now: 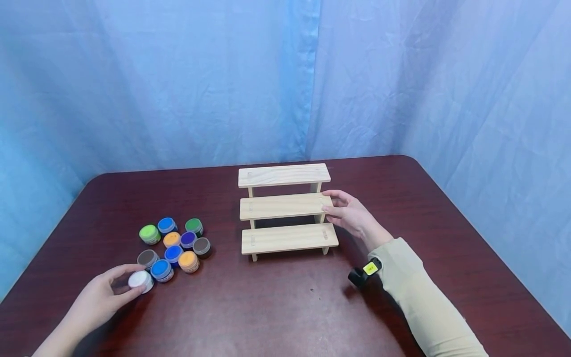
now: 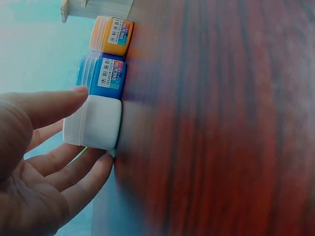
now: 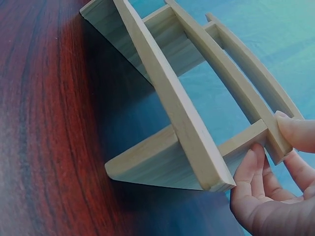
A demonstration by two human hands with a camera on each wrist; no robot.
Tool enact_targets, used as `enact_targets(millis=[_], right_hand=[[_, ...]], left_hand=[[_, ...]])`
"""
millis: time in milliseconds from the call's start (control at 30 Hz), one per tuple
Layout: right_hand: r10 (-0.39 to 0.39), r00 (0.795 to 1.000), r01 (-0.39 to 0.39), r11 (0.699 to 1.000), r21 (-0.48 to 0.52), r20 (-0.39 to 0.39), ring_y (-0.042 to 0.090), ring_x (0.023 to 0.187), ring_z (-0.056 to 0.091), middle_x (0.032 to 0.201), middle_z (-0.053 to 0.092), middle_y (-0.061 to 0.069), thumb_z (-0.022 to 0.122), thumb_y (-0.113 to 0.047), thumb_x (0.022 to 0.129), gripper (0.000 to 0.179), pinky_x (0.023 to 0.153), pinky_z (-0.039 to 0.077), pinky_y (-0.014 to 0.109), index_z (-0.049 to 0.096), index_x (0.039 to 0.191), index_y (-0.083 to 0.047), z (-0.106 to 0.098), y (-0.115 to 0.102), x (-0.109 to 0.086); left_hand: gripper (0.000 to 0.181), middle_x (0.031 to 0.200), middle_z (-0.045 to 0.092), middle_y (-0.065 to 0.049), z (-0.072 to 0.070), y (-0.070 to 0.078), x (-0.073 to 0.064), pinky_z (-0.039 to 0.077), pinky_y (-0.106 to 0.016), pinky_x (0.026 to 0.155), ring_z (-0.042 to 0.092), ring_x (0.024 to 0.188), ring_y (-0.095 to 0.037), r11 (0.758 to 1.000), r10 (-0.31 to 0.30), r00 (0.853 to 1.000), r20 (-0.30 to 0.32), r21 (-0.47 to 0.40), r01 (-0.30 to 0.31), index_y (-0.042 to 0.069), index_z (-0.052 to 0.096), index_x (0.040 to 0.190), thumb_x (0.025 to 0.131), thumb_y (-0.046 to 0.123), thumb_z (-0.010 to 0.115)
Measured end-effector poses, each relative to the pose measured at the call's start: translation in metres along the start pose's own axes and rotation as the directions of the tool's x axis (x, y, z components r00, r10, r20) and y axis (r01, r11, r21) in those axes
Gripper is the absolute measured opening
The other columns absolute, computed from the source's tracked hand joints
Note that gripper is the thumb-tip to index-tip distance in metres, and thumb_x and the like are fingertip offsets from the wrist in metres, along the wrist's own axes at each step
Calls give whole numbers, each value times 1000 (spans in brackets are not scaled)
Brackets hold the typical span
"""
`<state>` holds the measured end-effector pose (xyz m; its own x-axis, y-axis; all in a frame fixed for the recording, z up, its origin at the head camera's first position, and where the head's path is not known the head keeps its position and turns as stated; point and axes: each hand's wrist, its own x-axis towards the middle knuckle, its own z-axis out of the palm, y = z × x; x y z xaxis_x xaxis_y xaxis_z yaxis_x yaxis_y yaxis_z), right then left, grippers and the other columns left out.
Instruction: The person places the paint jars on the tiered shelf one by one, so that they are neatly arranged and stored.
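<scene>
At the near left, my left hand [image 1: 99, 298] pinches a white paint jar [image 1: 140, 280] between thumb and fingers. In the left wrist view that white jar [image 2: 101, 122] stands on the table, right beside a blue-lidded jar [image 2: 104, 77]. My right hand [image 1: 354, 217] grips the right end of the middle shelf on a three-step wooden stand [image 1: 285, 206]. The right wrist view has the thumb on top of this shelf [image 3: 231, 81] and fingers curled beneath it, close to the side support.
Several more paint jars cluster behind the white one, among them a light green jar [image 1: 149, 234], an orange jar [image 1: 189, 261] and a dark green jar [image 1: 194, 226]. Everything stands on a dark red-brown table [image 1: 285, 312]. Blue curtains [image 1: 200, 84] hang behind it and at the sides.
</scene>
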<state>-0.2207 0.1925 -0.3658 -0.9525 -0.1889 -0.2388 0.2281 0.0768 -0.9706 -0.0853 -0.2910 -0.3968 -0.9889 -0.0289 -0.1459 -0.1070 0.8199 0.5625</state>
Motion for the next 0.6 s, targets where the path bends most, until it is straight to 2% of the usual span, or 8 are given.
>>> enact_targets(millis=[367, 600], right_hand=[[-14, 1000, 14, 1000, 5, 27, 6, 85, 58, 101, 51, -1, 56, -1, 89, 37, 83, 50, 22, 47, 124, -7, -5, -3, 4], [-15, 999, 14, 999, 37, 28, 4, 82, 58, 95, 54, -5, 54, -1, 90, 27, 81, 51, 22, 51, 114, -12, -4, -5, 4]], left_hand=[[59, 124, 52, -31, -1, -2, 2, 57, -40, 75, 55, 108, -44, 1000, -20, 999, 29, -18, 21, -2, 51, 127, 79, 25, 73], [62, 124, 53, -30, -2, -4, 0, 57, -41, 76, 56, 107, -42, 999, -29, 999, 38, -23, 30, -3, 51, 127, 79, 29, 73]])
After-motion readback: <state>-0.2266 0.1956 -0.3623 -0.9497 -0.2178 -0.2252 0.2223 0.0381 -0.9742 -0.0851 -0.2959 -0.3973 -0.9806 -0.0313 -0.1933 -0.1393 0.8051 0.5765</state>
